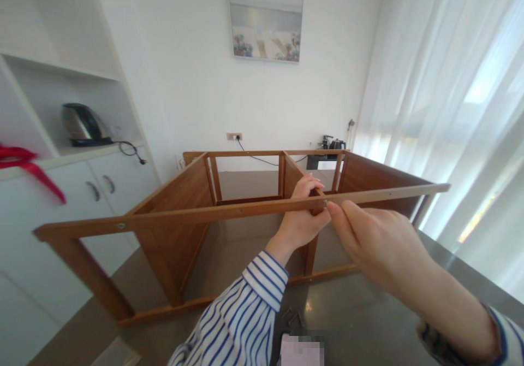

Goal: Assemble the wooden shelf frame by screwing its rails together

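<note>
1. Grey tabletop [347,311]: spreads across the lower view; carries the work.
2. Brown wooden frame [229,211]: lies on the tabletop across the centre, its near upper rail running from 8 to 4 o'clock.
3. Divider panel [290,170]: inside the frame, running away from the near rail toward 1 o'clock.
4. Right hand [380,243]: 4 o'clock, outside the rail. Fingers curled in; thumb and forefinger appear pinched on a screw (item 7).
5. Left hand [299,228]: 5 o'clock. Reaches beneath the rail, fingers grasping the divider panel's near end.
6. Loose screws [293,318]: on the tabletop, between 5 and 6 o'clock, apart from both hands.
7. Screw [325,202]: 4 o'clock, at the rail where the divider panel meets it. Depth in hole: cannot tell. Judgement: hand-fastening this joint is in hand; the next move calls for straight turning while the panel is kept aligned.
</note>
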Demonstrator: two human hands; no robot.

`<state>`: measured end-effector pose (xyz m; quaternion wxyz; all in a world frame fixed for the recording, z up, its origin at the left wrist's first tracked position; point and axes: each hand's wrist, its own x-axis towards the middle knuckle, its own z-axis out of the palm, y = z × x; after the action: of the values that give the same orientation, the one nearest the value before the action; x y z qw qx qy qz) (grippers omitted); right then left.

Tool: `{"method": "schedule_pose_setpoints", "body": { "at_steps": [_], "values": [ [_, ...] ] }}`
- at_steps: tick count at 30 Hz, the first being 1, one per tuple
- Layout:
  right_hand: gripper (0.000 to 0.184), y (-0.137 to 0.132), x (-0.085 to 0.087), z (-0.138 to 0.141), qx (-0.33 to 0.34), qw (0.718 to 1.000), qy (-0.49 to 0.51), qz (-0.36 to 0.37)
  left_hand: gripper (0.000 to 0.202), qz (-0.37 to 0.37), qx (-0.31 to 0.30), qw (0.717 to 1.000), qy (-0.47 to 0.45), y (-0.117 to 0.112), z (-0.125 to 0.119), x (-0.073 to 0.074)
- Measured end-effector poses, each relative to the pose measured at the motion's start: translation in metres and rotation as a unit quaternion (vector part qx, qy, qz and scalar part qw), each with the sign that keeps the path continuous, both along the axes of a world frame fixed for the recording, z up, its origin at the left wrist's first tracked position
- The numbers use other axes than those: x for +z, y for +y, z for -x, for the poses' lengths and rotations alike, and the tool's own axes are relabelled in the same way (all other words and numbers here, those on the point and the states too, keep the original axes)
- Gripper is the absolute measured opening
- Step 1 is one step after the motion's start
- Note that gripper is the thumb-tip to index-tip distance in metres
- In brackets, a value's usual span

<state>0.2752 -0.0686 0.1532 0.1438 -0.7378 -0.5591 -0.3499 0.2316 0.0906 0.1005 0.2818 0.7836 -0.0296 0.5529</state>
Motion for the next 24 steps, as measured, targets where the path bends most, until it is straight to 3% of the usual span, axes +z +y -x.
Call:
{"method": "schedule_pose_setpoints", "body": {
  "at_steps": [11, 24],
  "values": [
    [0.035, -0.006, 0.012, 0.000, 0.017, 0.993, 0.073, 0.089, 0.038, 0.005, 0.001, 1.000, 0.012, -0.001, 0.002, 0.001],
    [0.037, 0.000, 0.001, 0.000, -0.021, 0.995, 0.085, 0.046, 0.040, 0.005, 0.004, 1.000, 0.004, -0.001, 0.000, 0.000]
  ]
}}
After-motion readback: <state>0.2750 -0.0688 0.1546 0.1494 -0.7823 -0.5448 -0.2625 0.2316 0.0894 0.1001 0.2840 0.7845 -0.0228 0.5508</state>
